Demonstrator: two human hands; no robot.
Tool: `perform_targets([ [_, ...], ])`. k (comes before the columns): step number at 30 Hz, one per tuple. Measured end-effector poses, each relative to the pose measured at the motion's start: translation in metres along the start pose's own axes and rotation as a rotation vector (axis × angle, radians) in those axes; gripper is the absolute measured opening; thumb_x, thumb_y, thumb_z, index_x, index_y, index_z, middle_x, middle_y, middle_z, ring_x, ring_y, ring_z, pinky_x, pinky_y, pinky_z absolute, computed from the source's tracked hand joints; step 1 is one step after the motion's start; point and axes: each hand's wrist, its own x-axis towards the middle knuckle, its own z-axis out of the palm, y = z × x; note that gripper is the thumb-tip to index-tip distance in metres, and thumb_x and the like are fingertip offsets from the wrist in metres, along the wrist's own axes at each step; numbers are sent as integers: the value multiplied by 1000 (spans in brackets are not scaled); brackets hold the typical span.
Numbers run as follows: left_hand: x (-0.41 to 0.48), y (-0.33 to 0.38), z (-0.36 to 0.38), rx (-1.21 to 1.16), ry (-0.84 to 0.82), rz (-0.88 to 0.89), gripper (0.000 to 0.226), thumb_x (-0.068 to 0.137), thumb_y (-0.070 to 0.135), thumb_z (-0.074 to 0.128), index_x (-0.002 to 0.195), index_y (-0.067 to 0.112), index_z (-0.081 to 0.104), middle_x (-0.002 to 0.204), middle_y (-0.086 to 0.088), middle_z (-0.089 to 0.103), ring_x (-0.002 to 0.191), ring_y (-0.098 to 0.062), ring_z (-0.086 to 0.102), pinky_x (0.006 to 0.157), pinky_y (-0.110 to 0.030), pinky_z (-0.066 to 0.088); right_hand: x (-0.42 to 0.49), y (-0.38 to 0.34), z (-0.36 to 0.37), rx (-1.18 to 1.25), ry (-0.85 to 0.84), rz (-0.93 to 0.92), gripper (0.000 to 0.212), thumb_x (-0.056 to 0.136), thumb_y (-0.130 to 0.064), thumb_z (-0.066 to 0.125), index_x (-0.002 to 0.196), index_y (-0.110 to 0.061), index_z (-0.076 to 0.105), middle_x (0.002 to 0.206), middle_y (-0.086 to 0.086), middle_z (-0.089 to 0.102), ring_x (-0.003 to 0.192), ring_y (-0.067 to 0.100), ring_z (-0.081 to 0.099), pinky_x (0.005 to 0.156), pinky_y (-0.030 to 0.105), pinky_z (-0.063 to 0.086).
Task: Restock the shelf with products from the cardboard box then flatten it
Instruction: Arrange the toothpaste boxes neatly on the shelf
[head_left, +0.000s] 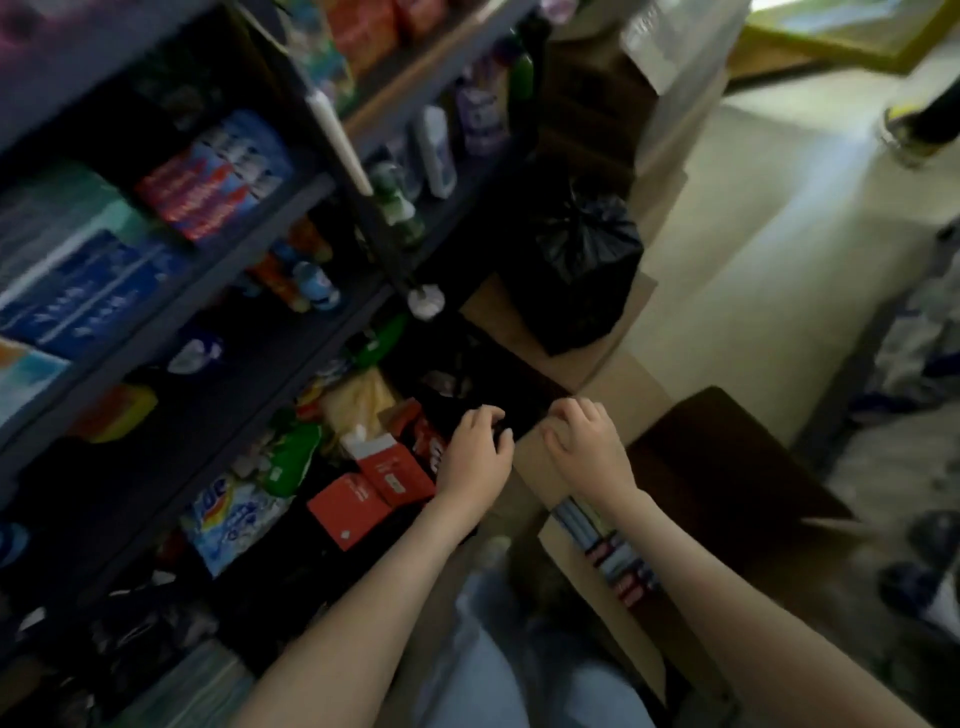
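Both hands reach to mid-frame, just above the cardboard box (597, 618), which stands open at lower centre with packs stacked inside; the left hand (478, 452) curls its fingers onto something dark, too blurred to name; the right hand (582, 441) curls at a cardboard flap's edge, and I cannot tell whether it grips; the shelf (291, 208) fills the left of the frame, red cartons (363, 499) lying at its foot.

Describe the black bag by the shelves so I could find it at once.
Find the dark shelving unit on the left, then look right of it to the brown cardboard box. The black plastic bag rests on top of it. It is the only glossy, crumpled bundle there, gathered into a knot at its top.
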Motion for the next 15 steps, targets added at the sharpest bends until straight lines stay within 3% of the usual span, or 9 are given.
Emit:
perform_targets([
  [5, 39, -9, 103, 43, -221, 67, 31, 99, 30, 43, 129, 22, 46, 131, 5, 46, 113, -11, 51, 85, -24, 45, -49, 113, 52, 97, 9, 397, 25, 90, -18, 58, 114, -9, 60, 109, 4, 59, 102, 19, 54, 87, 36, 49],
  [11, 67, -31, 244, 66, -399, 125, 33, 97, 22, 48, 130, 17, 46, 126, 2, 48, 111, -7, 48, 81, -15, 37, -118, 232, 128, 146, 57, 833, 26, 91, -22, 58, 117, -17, 55, 113, -2, 54, 109, 13, 49, 93, 31, 47],
  [15, 82, -61, 330, 174, -531, 129, 43, 96, 26, 51, 136, 16, 40, 132, 0, 44, 123, -15, 44, 98, -30, 44, -142, 287, 185, 189, 96, 1055, 35, 92, -23, 56, 127, -19, 51, 120, -3, 53, 114, 12, 47, 96, 30, 45],
])
